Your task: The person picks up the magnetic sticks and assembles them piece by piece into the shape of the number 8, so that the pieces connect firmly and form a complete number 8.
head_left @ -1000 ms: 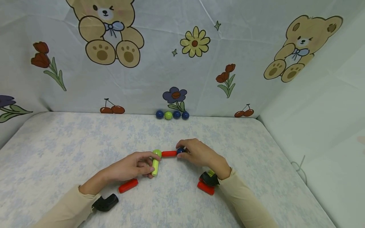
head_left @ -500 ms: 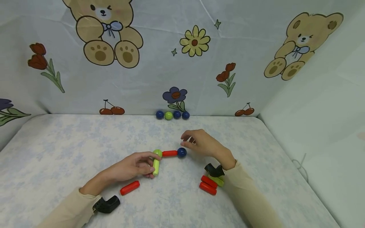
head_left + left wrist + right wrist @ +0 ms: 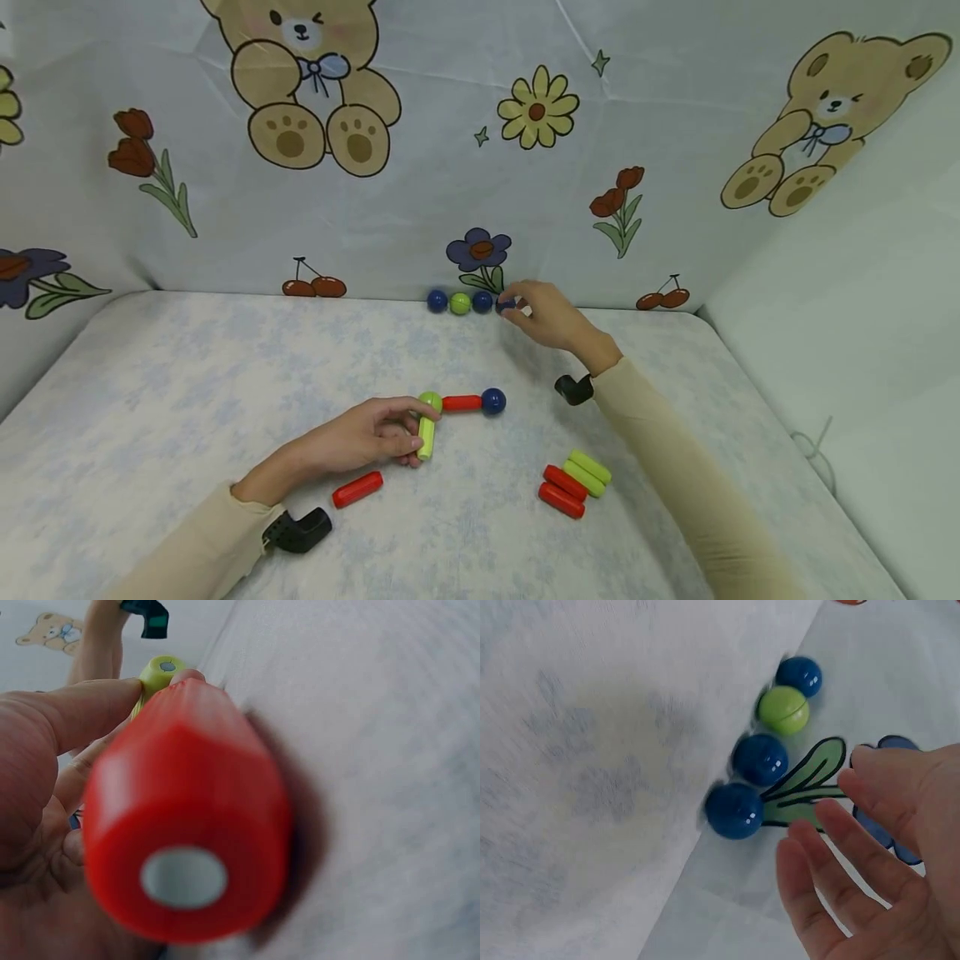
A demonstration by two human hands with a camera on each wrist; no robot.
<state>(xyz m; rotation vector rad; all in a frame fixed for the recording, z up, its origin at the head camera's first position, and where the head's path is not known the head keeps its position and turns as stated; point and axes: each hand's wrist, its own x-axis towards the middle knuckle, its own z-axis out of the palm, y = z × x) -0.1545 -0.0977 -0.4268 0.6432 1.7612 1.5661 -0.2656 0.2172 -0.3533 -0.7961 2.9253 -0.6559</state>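
Note:
My left hand point(image 3: 367, 435) pinches a yellow-green rod point(image 3: 426, 439) between thumb and fingers. A forefinger lies against the green ball point(image 3: 431, 402) at the rod's far end. From that ball a red rod point(image 3: 462, 402) runs right to a dark blue ball point(image 3: 492, 401). At the back of the table my right hand point(image 3: 551, 315) reaches to the right end of a row of balls. Its fingers are spread beside the end blue ball point(image 3: 735, 811) in the right wrist view, holding nothing. Another blue ball point(image 3: 760, 760), a green ball point(image 3: 784, 710) and a third blue one point(image 3: 800, 676) continue the row.
A loose red rod point(image 3: 187, 810) with a silvery disc in its end lies by the left wrist. Two red rods point(image 3: 562, 492) and two green rods point(image 3: 587, 473) lie side by side at the right. A printed cloth point(image 3: 420, 208) rises behind the table.
My right hand has left the blue ball at the end of the red rod and moved back to the row of balls. My left hand keeps its grip on the green rod.

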